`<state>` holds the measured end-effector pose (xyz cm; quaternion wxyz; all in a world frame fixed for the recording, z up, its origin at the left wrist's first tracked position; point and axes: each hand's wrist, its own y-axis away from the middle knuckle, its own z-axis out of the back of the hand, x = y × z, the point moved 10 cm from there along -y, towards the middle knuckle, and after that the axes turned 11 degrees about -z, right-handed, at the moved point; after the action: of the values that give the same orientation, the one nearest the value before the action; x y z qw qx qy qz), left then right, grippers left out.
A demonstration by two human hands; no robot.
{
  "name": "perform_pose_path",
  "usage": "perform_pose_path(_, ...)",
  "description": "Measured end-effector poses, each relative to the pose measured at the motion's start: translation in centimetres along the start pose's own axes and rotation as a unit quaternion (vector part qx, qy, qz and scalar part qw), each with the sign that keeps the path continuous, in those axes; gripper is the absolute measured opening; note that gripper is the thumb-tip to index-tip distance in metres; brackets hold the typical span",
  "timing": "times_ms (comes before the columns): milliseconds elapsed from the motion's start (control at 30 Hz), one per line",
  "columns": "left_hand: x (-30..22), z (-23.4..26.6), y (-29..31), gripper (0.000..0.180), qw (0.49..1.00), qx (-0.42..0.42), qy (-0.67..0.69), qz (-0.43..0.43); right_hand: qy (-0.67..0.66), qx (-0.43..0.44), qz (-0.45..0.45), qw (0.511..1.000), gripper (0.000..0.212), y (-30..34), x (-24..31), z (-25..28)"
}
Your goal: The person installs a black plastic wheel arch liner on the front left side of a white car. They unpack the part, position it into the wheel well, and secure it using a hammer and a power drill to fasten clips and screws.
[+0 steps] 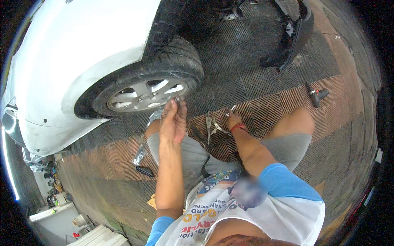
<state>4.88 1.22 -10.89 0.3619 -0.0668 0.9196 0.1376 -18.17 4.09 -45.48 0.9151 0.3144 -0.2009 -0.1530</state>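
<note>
Fingertips of the left hand [173, 121] pinch a small metal piece [177, 99], perhaps a wheel nut or valve part, too small to tell, held right at the lower edge of the car's tyre [172, 67]. The alloy wheel [145, 95] lies just up and to the left of that pinch, its face turned toward the person, so the left hand is much the nearer of the two. The right hand [234, 120] reaches down to the floor to the right of the tyre, among several long metal hand tools [211, 127] that point roughly away from the person; whether it grips one or only touches them cannot be told. Below the tyre, the floor is ribbed chequered matting [254, 65], dark and rust-coloured. Farther right of the tyre lie a detached black bumper part [293, 39] and a small red-and-black tool [317, 95]. White car bodywork [69, 61] fills the space above the tyre.
</note>
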Motion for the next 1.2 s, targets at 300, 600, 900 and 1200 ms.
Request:
perform_pose_path(300, 0.2, -4.0, -3.8, 0.024, 0.995, 0.086, 0.058, 0.006, -0.525, -0.099, 0.03, 0.845, 0.032, 5.1, 5.9, 11.6)
perform_pose_path(600, 0.1, -9.3, -4.1, 0.018, 0.991, 0.128, 0.043, -0.003, -0.537, -0.13, 0.34, 0.761, 0.013, 26.8, 15.8, 35.8)
perform_pose_path(900, -0.9, -11.4, -2.6, 0.02, 0.984, 0.165, -0.054, -0.038, -0.517, -0.143, 0.358, 0.764, 0.016, 26.8, 16.0, 37.2)
perform_pose_path(1200, -2.7, -13.6, -1.2, 0.028, 0.961, 0.242, -0.115, -0.068, -0.211, -0.391, 0.499, 0.744, 0.043, 31.1, 16.8, 38.6)
